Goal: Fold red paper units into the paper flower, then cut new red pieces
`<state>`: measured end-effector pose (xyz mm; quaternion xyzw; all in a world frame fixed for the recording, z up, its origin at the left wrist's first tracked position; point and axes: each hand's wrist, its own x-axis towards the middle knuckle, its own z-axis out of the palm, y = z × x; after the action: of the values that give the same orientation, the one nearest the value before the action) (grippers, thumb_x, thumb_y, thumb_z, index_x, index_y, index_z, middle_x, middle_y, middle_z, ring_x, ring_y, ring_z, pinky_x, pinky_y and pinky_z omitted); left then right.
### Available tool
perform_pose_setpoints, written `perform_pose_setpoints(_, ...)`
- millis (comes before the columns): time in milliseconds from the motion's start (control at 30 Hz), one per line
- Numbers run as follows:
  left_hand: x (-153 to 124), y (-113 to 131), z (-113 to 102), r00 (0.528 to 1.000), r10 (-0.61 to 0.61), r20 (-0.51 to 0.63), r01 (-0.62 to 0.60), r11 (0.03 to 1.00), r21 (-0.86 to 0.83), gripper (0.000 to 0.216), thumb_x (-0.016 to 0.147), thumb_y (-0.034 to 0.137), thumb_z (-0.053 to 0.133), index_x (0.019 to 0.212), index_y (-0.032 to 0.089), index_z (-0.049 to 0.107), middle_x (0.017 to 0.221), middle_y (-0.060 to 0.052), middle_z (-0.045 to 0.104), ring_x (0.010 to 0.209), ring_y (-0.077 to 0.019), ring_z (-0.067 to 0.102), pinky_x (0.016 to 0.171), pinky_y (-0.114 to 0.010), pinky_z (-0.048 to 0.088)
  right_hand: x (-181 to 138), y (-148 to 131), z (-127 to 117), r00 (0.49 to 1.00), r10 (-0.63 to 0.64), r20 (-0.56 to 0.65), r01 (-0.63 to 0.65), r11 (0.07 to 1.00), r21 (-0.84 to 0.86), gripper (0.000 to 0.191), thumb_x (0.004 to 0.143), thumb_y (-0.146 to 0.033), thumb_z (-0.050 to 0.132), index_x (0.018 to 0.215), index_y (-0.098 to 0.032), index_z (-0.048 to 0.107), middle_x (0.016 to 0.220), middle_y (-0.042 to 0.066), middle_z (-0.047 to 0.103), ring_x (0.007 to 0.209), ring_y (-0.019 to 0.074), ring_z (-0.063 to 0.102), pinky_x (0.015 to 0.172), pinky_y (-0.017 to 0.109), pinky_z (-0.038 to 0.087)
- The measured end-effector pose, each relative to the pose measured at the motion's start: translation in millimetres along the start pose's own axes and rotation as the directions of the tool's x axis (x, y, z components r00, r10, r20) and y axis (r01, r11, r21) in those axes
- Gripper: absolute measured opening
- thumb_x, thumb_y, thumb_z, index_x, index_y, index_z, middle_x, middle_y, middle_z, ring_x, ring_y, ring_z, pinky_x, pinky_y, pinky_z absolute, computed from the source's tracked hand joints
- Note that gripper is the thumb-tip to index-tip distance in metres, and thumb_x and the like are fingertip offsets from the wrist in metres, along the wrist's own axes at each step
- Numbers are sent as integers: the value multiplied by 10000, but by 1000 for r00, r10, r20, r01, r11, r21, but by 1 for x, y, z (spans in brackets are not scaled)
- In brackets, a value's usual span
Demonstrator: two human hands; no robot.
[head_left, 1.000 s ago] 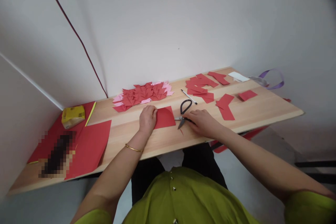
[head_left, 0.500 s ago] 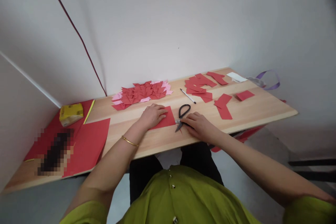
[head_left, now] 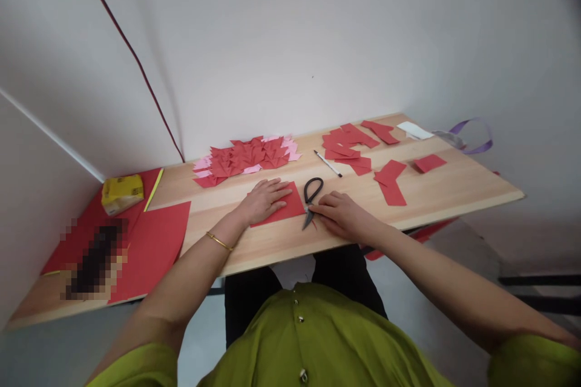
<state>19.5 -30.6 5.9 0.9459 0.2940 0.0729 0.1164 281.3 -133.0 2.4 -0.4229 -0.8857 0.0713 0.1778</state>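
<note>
A small red paper piece [head_left: 287, 204] lies on the wooden table [head_left: 445, 190] in front of me. My left hand [head_left: 263, 199] rests flat on its left part, fingers stretched out. Black-handled scissors [head_left: 311, 195] lie just right of the paper, blades pointing toward me. My right hand [head_left: 341, 216] lies palm down on the table, its fingertips touching the scissors' blades; it holds nothing.
A heap of folded red and pink triangles [head_left: 245, 157] sits behind the paper. Cut red strips [head_left: 351, 146] and a pen [head_left: 327, 164] lie to the right, a purple ribbon [head_left: 472, 136] at the far right. Large red sheets [head_left: 149, 248] and a yellow packet [head_left: 121, 192] are on the left.
My left hand has gone from curled at the paper's edge to lying flat on it. The scissors have been pushed slightly left, closer to the paper.
</note>
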Motion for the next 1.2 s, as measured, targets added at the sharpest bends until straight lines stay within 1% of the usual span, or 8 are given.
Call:
perform_pose_setpoints(100, 0, -2, 0, 1000, 8, -18, -8, 1000, 1, 430, 914, 426, 406, 1322, 312, 482, 1421, -46, 448, 1360, -234, 323, 1107, -483, 233, -5, 1, -2, 1000, -18, -6, 18, 1000, 17, 374, 892, -219, 433, 1235, -187, 578, 1015, 131, 604, 965, 239, 518, 826, 380, 428)
perform_pose_setpoints(200, 1, -3, 2, 1000, 9, -20, -8, 1000, 9, 428, 913, 422, 412, 1320, 314, 485, 1418, -50, 451, 1358, -235, 325, 1105, -483, 237, -10, 0, -2, 1000, 0, -11, 0, 1000, 17, 367, 896, -228, 431, 1227, -188, 583, 1022, 132, 600, 964, 239, 518, 826, 381, 428)
perform_pose_setpoints(433, 1, -2, 2, 1000, 2, -20, -1, 1000, 22, 432, 912, 434, 407, 1315, 306, 491, 1423, -47, 445, 1355, -237, 330, 1105, -486, 239, -1, -11, 3, 999, 19, -46, -19, 1000, 3, 351, 923, -257, 413, 1215, -190, 595, 1004, 129, 617, 965, 236, 525, 828, 382, 425)
perform_pose_setpoints(633, -1, 1, 4, 998, -41, -49, 43, 999, 27, 414, 908, 420, 422, 1291, 297, 522, 1408, -61, 463, 1347, -239, 344, 1102, -497, 237, -9, -10, 1, 998, 11, -58, -9, 1000, 29, 345, 907, -249, 434, 1203, -187, 602, 1016, 132, 620, 935, 234, 534, 809, 386, 435)
perform_pose_setpoints(800, -3, 1, 7, 997, -53, -65, 55, 998, 29, 413, 908, 433, 416, 1290, 312, 519, 1412, -52, 459, 1348, -240, 342, 1099, -504, 225, -4, -16, 6, 996, 15, -90, -14, 1000, 6, 332, 921, -265, 419, 1173, -179, 618, 993, 125, 620, 926, 232, 523, 826, 388, 426)
perform_pose_setpoints(1033, -6, 3, 9, 993, -97, -66, 100, 994, 38, 427, 912, 447, 394, 1296, 304, 513, 1424, -49, 444, 1356, -245, 326, 1102, -506, 192, -5, -22, 4, 997, 28, -69, -28, 1000, 1, 335, 937, -273, 397, 1179, -185, 611, 999, 118, 619, 921, 226, 512, 825, 378, 416)
perform_pose_setpoints(1200, -6, 2, 9, 992, -107, -65, 110, 993, 40, 424, 915, 448, 386, 1296, 311, 510, 1427, -45, 441, 1358, -246, 321, 1102, -511, 184, 1, -25, 8, 999, 19, -44, -20, 1000, -14, 334, 927, -248, 408, 1187, -173, 603, 1020, 123, 611, 955, 234, 501, 836, 378, 408)
